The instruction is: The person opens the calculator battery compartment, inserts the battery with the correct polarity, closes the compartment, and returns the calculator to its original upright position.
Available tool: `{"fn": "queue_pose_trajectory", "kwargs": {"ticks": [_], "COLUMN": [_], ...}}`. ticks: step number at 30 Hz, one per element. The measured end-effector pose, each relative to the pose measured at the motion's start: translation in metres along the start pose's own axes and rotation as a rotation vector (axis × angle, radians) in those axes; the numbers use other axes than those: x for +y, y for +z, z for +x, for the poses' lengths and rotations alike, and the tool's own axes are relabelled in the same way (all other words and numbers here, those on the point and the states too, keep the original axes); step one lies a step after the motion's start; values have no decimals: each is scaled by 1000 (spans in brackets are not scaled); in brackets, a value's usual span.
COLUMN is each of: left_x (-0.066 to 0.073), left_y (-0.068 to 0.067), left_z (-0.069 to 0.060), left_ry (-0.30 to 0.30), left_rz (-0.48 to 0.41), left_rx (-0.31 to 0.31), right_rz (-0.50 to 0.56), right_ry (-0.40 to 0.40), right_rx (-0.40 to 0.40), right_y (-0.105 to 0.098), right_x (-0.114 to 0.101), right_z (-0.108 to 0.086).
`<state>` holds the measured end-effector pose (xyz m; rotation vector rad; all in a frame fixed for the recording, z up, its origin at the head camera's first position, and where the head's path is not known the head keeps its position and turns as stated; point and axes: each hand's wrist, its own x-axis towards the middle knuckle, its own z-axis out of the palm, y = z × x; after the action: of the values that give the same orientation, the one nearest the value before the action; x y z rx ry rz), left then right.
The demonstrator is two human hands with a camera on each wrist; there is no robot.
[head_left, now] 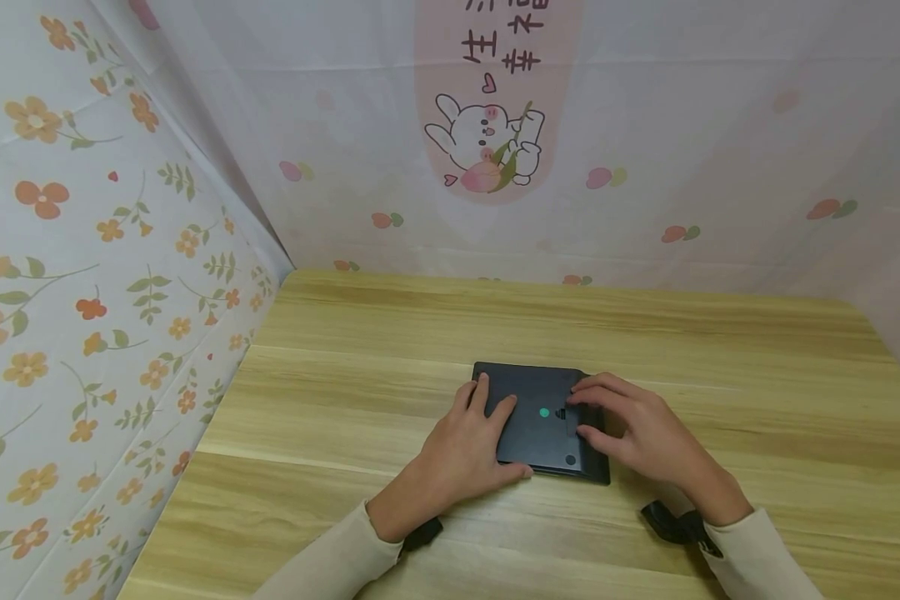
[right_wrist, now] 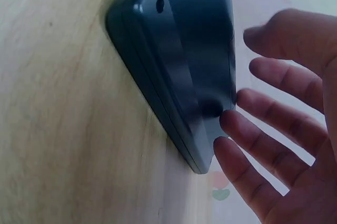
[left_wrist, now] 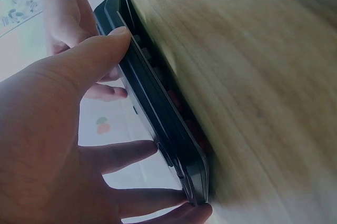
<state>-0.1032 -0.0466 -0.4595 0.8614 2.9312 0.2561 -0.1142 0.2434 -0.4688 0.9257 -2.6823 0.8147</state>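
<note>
A black calculator [head_left: 525,433] lies face down on the wooden table, its keys [left_wrist: 174,98] showing underneath in the left wrist view. On its back are a green round sticker [head_left: 544,412] and a small battery cover [head_left: 572,423]. My left hand [head_left: 465,446] grips the calculator's left part, thumb along the near edge and fingers spread over the back to the left edge. Over the raised right end is my right hand [head_left: 641,425], its loosely bent fingertips at the battery cover. In the right wrist view, the right-hand fingers [right_wrist: 258,140] are spread beside the calculator's thick end [right_wrist: 195,50].
The wood-grained table [head_left: 330,400] extends around the calculator on all sides. A white curtain [head_left: 682,150] with a rabbit print hangs behind it, and a flowered cloth [head_left: 120,275] hangs at the left. Black straps [head_left: 671,523] are on both wrists.
</note>
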Motion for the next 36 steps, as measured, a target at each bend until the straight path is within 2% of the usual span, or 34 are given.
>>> {"fn": "queue_pose_trajectory", "kwargs": {"ticks": [8,18,25,31,36], "left_x": [0,0,1,2,3], "left_y": [0,0,0,-1,-1], "left_z": [-1,-1,-2,-1,-1], "left_ry": [3,3,-12,-31,-31], "left_rz": [7,8,-10,-4,-23], "left_rx": [7,10,-14,-41,-39], "right_rz": [-4,31,51,80,89], "right_ry": [76,171,170,155,143], "right_rx": [-50,-200,-295,-318,-316], "right_y": [-5,-13,-17,-18,-18], "right_x": [6,9,10,12,13], "right_z": [-2,-5,-8,-9,-10]}}
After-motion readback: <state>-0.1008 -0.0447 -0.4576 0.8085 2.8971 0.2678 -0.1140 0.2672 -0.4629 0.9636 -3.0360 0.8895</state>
